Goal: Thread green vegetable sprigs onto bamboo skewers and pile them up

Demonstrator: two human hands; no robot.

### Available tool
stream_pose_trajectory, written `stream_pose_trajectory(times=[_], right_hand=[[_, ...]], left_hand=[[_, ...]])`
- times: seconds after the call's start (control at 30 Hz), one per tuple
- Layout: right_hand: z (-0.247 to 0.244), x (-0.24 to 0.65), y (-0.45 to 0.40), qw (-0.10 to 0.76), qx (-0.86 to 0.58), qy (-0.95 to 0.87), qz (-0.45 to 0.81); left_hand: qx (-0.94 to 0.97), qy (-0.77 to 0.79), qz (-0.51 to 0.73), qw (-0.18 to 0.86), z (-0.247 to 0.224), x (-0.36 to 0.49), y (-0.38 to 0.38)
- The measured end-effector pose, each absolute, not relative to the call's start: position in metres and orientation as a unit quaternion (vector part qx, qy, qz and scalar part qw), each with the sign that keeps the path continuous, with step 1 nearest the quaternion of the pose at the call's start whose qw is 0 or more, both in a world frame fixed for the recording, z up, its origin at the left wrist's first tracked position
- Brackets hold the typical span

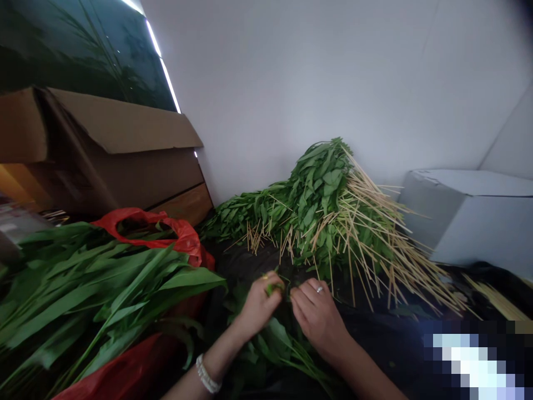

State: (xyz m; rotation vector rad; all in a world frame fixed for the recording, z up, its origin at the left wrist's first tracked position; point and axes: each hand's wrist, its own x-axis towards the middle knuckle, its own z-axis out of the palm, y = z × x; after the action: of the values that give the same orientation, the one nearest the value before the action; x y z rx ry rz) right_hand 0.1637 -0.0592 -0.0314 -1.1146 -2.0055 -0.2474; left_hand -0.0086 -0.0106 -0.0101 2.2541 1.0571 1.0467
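Observation:
My left hand (262,300), with a pale beaded bracelet at the wrist, is closed around a small piece of green leaf (272,288). Close to its right, my right hand (317,314) wears a ring and has its fingers pinched together; what they hold is too small to make out. Loose green leaves and stems (287,347) lie on the dark cloth (370,339) beneath both hands. Beyond them rises a pile of leafy bundles (320,183) on thin wooden sticks (387,244).
A red plastic bag (187,236) with long green leaves (95,289) stands at the left. Behind it is an open cardboard box (145,172). A white box (462,211) sits at the right against the pale wall (312,72). More sticks (499,297) lie at the far right.

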Motion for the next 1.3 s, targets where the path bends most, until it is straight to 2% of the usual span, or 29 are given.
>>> stream_pose_trajectory(times=[0.07,0.17,0.27,0.37,0.47,0.7,0.83,0.97,1.1,1.2,1.3], right_hand=[[-0.03,0.169,-0.059,0.462,-0.452,-0.762,-0.035],[-0.031,0.177,-0.054,0.541,-0.481,-0.675,0.145],[-0.035,0.181,-0.047,0.566,-0.475,-0.59,0.326],[-0.038,0.181,-0.044,0.566,-0.453,-0.562,0.398],[-0.038,0.178,-0.046,0.575,-0.443,-0.564,0.394],[-0.037,0.179,-0.045,0.575,-0.471,-0.589,0.318],[-0.039,0.189,-0.042,0.558,-0.49,-0.617,0.26],[-0.044,0.189,-0.044,0.499,-0.501,-0.683,0.185],[-0.049,0.18,-0.053,0.439,-0.492,-0.741,0.124],[-0.051,0.176,-0.056,0.42,-0.495,-0.754,0.099],[-0.052,0.179,-0.052,0.428,-0.507,-0.743,0.095]], left_hand=[[0.754,0.433,0.429,0.246,-0.006,-0.017,-0.003],[0.733,0.456,0.458,0.212,-0.005,-0.027,0.004],[0.762,0.424,0.455,0.18,-0.003,-0.028,0.005],[0.765,0.416,0.451,0.195,0.007,-0.024,0.004],[0.794,0.418,0.401,0.184,0.025,-0.015,-0.001],[0.907,0.375,0.169,0.092,0.036,0.018,-0.015],[0.887,0.395,0.217,0.103,0.051,0.017,-0.004],[0.843,0.422,0.32,0.094,0.096,0.008,0.008],[0.831,0.424,0.361,0.0,0.138,0.009,0.019],[0.842,0.429,0.315,-0.09,0.142,0.015,0.036],[0.874,0.432,0.192,-0.112,0.116,0.023,0.055]])
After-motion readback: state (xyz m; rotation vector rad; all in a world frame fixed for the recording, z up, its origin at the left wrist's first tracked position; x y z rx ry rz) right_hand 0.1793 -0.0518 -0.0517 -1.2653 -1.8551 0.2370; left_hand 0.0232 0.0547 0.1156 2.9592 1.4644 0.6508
